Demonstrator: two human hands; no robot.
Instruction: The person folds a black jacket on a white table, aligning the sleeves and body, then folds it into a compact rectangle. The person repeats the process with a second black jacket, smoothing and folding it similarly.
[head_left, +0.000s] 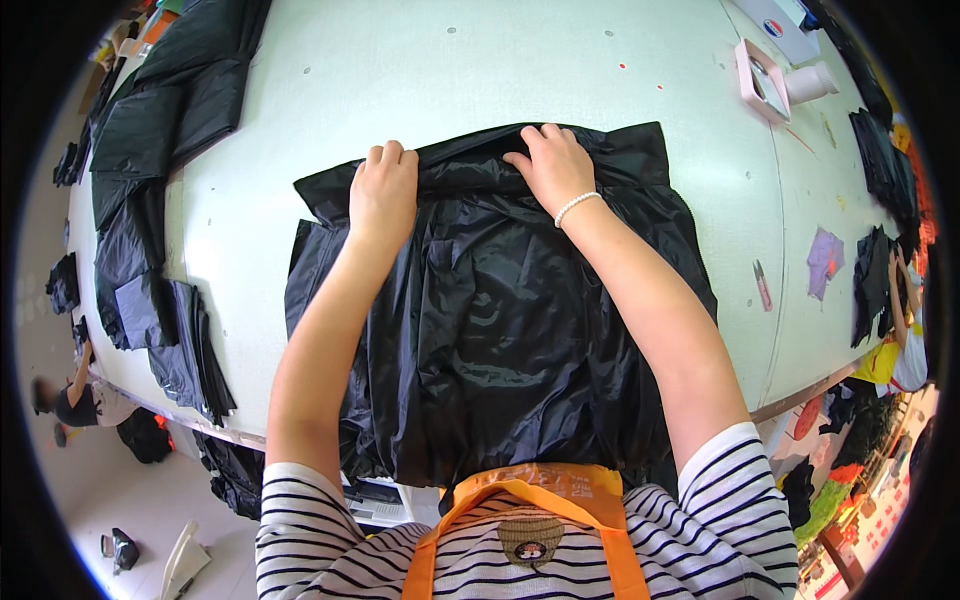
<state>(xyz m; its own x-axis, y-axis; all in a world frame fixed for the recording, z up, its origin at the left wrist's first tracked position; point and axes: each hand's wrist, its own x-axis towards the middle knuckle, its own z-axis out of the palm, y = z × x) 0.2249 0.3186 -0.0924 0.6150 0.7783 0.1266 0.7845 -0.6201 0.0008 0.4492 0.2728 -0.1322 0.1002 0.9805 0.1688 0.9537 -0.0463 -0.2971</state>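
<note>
A large piece of shiny black fabric (pixel 500 320) lies spread on the pale work table (pixel 480 70) in front of me. My left hand (pixel 383 190) presses on its far edge at the left, fingers curled over a fold. My right hand (pixel 553 165), with a white bead bracelet on the wrist, lies flat on the far edge at the right, fingers pinching the gathered fabric. Both forearms stretch across the cloth.
More black fabric pieces (pixel 150 130) are piled along the table's left side. A pink frame (pixel 757 80) and a white roll (pixel 810 84) sit at the far right, with a small pink tool (pixel 762 284) and purple scrap (pixel 825 260). Another person (pixel 900 340) works at the right.
</note>
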